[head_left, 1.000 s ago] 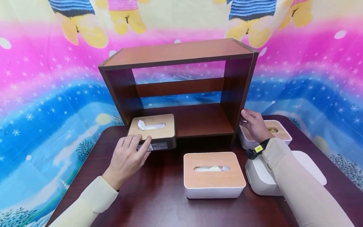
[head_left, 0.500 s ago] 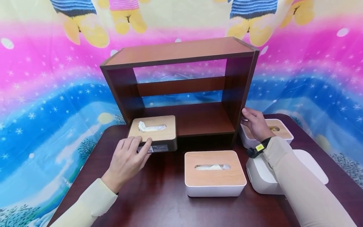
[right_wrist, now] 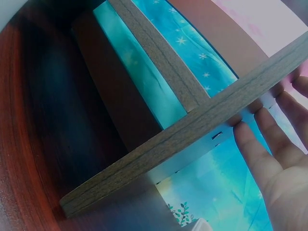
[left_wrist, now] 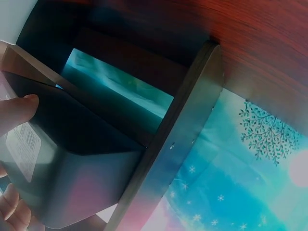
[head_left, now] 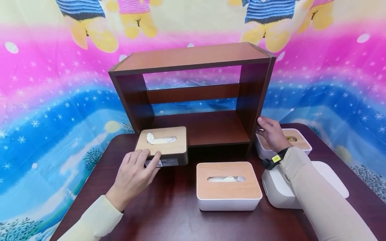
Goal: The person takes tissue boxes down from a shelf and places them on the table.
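In the head view, my left hand (head_left: pixel 132 175) holds a dark tissue box (head_left: pixel 161 142) with a wood-look lid and a white tissue in its slot. The thumb lies on the underside (left_wrist: pixel 77 115) in the left wrist view, and fingers curl at the opposite side. This box juts out over the front left edge of a brown wooden shelf (head_left: pixel 211 129); how far its back rests on the board is hidden. My right hand (head_left: pixel 272 134) touches the shelf's right side panel; the right wrist view shows mostly straight fingers (right_wrist: pixel 255 149) against its outer face.
A white tissue box (head_left: pixel 229 184) with a wood-look lid stands before the shelf. To the right are a similar box (head_left: pixel 298 135), partly behind the right hand, and an all-white box (head_left: pixel 324 177) under the forearm. A patterned cloth (head_left: pixel 60 117) hangs behind the dark red table (head_left: pixel 169 214).
The dark tissue box and my left hand have come slightly toward me and lower relative to the shelf. My right hand stays at the side panel.
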Demonstrator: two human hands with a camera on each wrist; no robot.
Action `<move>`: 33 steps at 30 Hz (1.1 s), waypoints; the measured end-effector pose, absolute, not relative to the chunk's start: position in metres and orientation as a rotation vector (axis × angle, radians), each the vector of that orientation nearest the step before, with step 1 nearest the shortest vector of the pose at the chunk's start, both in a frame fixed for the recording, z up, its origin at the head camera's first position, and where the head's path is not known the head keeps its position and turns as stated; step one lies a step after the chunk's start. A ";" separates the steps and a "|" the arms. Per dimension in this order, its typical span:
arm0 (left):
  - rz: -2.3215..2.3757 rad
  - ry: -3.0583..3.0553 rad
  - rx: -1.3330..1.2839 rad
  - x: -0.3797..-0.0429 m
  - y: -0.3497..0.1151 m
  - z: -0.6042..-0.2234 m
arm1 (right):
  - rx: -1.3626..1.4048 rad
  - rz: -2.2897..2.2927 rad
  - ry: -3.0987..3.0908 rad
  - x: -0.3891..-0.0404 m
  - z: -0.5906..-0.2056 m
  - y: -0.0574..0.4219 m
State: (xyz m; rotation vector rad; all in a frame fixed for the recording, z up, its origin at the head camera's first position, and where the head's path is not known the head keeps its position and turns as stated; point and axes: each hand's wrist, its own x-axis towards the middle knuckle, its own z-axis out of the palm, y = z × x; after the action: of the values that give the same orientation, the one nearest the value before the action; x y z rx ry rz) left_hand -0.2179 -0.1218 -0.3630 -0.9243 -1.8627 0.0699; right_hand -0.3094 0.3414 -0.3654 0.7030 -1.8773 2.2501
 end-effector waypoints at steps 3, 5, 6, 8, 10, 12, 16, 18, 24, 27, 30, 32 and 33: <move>0.066 -1.842 -0.927 -0.214 -0.120 -0.361 | 0.694 2.262 -1.870 -0.309 -0.365 0.341; 0.061 -1.829 -0.928 -0.212 -0.118 -0.359 | 0.695 2.267 -1.864 -0.308 -0.365 0.341; 0.058 -1.824 -0.928 -0.211 -0.118 -0.359 | 0.695 2.265 -1.862 -0.308 -0.364 0.341; 0.052 -1.822 -0.929 -0.209 -0.117 -0.357 | 0.701 2.265 -1.856 -0.308 -0.364 0.341; 0.046 -1.818 -0.930 -0.207 -0.117 -0.356 | 0.708 2.257 -1.860 -0.307 -0.362 0.341; 0.042 -1.813 -0.927 -0.205 -0.117 -0.356 | 0.708 2.255 -1.864 -0.306 -0.361 0.340; 0.043 -1.813 -0.919 -0.201 -0.119 -0.355 | 0.704 2.250 -1.877 -0.306 -0.360 0.340; 0.048 -1.816 -0.917 -0.199 -0.121 -0.355 | 0.703 2.245 -1.883 -0.307 -0.361 0.340; 0.047 -1.797 -0.913 -0.195 -0.125 -0.355 | 0.703 2.235 -1.893 -0.307 -0.363 0.340; 0.044 -1.786 -0.912 -0.193 -0.126 -0.356 | 0.698 2.221 -1.912 -0.307 -0.363 0.340; 0.042 -1.788 -0.913 -0.191 -0.127 -0.357 | 0.693 2.213 -1.927 -0.307 -0.363 0.340; 0.040 -1.790 -0.913 -0.189 -0.128 -0.358 | 0.690 2.214 -1.931 -0.307 -0.363 0.340; 0.040 -1.791 -0.913 -0.188 -0.128 -0.358 | 0.686 2.210 -1.936 -0.308 -0.362 0.339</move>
State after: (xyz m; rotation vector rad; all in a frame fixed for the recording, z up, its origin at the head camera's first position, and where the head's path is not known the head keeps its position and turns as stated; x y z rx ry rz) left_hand -0.1884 -0.1281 -0.3580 -0.9128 -1.7912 0.0397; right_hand -0.3077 0.3395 -0.3623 0.6858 -1.9364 2.2097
